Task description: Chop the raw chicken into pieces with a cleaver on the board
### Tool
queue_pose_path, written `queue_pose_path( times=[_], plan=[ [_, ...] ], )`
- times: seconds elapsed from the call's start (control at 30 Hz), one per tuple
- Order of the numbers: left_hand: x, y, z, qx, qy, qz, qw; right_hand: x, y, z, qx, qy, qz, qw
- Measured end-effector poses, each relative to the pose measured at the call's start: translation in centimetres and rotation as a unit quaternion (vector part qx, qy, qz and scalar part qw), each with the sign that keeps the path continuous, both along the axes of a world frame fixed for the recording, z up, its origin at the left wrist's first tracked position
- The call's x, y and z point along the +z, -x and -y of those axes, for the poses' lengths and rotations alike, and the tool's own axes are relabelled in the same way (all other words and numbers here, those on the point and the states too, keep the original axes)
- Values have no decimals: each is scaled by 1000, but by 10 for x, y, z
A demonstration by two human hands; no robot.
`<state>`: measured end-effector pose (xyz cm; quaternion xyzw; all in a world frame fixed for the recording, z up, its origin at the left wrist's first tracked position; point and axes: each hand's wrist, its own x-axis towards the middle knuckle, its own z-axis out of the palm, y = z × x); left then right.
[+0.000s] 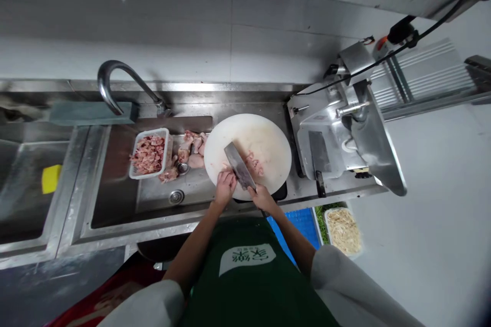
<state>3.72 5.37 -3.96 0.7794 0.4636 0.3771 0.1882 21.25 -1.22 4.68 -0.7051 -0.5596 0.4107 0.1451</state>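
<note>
In the head view a cleaver [238, 164] lies slantwise over a round white cutting board [264, 130]. Its handle is in my right hand [262, 197], fingers wrapped round it. My left hand [225, 187] rests at the board's near left part with its fingers curled, close to the blade. A bit of pale raw meat [227, 166] shows just beyond those fingertips, partly hidden by hand and blade. Small chopped meat pieces [253, 163] lie on the board to the right of the cleaver.
Left of the board, a sink [153, 202] holds a white basket [166, 150] of chopped meat and larger raw chicken pieces [196, 160]. A faucet [115, 69] arches above. On the right stands a slicing machine [374, 133] with a second cleaver [318, 156] on it. A yellow sponge [51, 179] lies far left.
</note>
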Motion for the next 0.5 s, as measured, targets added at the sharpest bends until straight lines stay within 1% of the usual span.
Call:
queue_pose_path(
  times=[0.07, 0.13, 0.17, 0.23, 0.3, 0.33, 0.37, 0.4, 0.43, 0.47, 0.5],
  plan=[
    [1, 0, 0, 1, 1, 6, 1000, -3, -9, -1, -24, -3, -61, 998],
    [4, 1, 1, 1, -4, 20, 1000, 3, -13, -1, -33, -9, -82, 996],
    [6, 3, 2, 8, -12, 32, 999, 10, -13, 0, -32, -18, -68, 997],
    [10, 8, 7, 46, -33, 62, 996, 31, -6, 1, -31, -51, -6, 998],
    [16, 16, 14, 108, -55, 92, 988, 55, 6, 2, -42, -102, 55, 992],
    [18, 20, 17, 132, -61, 101, 984, 65, 13, 3, -52, -132, 72, 987],
    [20, 22, 20, 144, -64, 104, 982, 72, 20, 3, -62, -161, 80, 982],
    [22, 24, 22, 140, -65, 101, 983, 74, 27, 3, -69, -183, 81, 977],
    [23, 24, 23, 122, -63, 91, 986, 73, 33, 3, -70, -192, 80, 976],
    [23, 23, 22, 94, -59, 75, 991, 67, 38, 2, -60, -186, 78, 978],
    [22, 21, 21, 62, -55, 55, 995, 59, 42, 0, -42, -163, 74, 983]
  ],
)
